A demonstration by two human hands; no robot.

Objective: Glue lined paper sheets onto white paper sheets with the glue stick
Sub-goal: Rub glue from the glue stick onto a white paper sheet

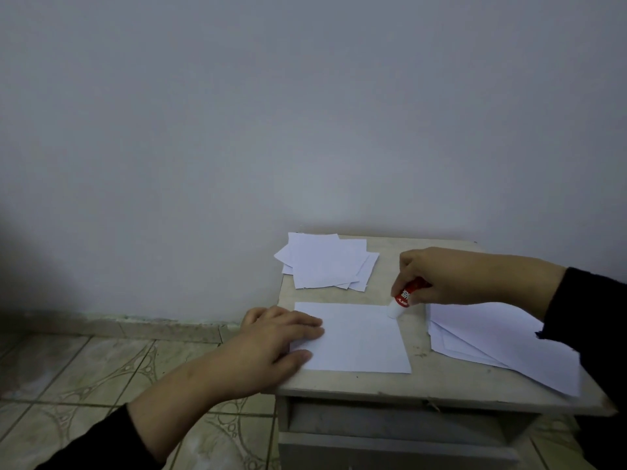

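Note:
A single sheet of paper (359, 340) with faint lines lies flat near the front of a small table (441, 385). My left hand (274, 347) presses its left edge with straight fingers. My right hand (451, 276) grips a red glue stick (403, 296), whose white tip touches the sheet's far right corner. A loose pile of white sheets (325, 262) lies at the back left of the table. Another stack of paper (502, 344) lies at the right, partly under my right arm.
The table stands against a plain pale wall (305, 113), with an open shelf (390, 422) under its top. A patterned tiled floor (101, 374) spreads to the left. Bare tabletop shows between the sheet and the two piles.

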